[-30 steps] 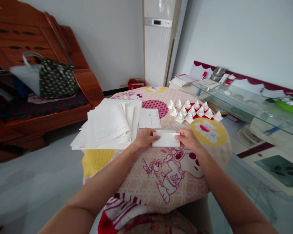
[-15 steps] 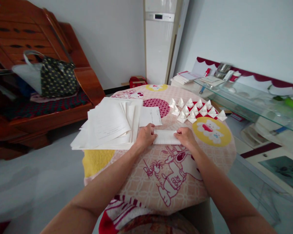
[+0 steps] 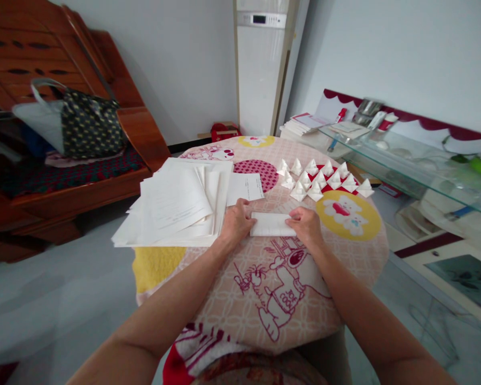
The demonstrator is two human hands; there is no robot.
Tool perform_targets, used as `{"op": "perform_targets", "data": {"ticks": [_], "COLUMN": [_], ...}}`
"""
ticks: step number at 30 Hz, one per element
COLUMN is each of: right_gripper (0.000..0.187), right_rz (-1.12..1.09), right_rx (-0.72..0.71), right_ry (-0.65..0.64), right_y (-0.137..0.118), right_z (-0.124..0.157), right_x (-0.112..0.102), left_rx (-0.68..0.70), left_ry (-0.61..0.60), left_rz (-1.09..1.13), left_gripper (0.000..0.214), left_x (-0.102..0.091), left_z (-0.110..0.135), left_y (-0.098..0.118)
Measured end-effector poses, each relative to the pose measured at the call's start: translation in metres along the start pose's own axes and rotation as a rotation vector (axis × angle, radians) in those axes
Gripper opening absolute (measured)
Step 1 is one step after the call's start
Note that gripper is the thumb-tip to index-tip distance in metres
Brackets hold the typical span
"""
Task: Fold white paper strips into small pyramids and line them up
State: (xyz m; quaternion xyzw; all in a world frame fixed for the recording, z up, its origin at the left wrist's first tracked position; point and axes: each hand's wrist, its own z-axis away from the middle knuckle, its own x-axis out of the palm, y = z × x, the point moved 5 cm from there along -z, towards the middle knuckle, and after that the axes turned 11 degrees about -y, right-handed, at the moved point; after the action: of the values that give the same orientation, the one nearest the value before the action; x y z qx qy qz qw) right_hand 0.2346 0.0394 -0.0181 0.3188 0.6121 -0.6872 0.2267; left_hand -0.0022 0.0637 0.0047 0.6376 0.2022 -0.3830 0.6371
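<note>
A folded white sheet of paper (image 3: 272, 224) lies flat on the cloth-covered round table (image 3: 240, 289), its long side running left to right. My left hand (image 3: 238, 222) is closed on its left end, thumb along the edge. At the right end my right hand (image 3: 304, 223) pinches the paper between thumb and fingers. Beyond my hands, to the right, several folded paper boats (image 3: 315, 191) stand in rows. A loose printed sheet (image 3: 244, 187) rests just past my left hand, beside a stack of white papers (image 3: 172, 208) on the left.
A wooden bench (image 3: 132, 128) with a dark patterned bag (image 3: 90, 123) stands at the left. On the right is a glass-topped cabinet (image 3: 409, 160) holding a cup and other items. A tall white air conditioner (image 3: 258, 69) rises behind the table.
Both hands keep hold of the paper's ends, and their fingers have shifted slightly. The paper's upper face looks smoother and plainer now. The camera view has moved a little.
</note>
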Motion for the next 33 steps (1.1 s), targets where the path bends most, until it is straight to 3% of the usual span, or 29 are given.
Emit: {"op": "perform_targets", "data": {"ticks": [33], "right_gripper": [0.018], "right_rz": [0.017], "right_rx": [0.021], "right_ry": [0.017], "right_y": [-0.0026], "right_z": [-0.0009], "right_x": [-0.0010], "left_rx": [-0.047], "left_ry": [-0.003], "left_rz": [0.033], "left_gripper": [0.039], "left_x": [0.0022], "left_z": [-0.0037], "left_y": [-0.0046]}}
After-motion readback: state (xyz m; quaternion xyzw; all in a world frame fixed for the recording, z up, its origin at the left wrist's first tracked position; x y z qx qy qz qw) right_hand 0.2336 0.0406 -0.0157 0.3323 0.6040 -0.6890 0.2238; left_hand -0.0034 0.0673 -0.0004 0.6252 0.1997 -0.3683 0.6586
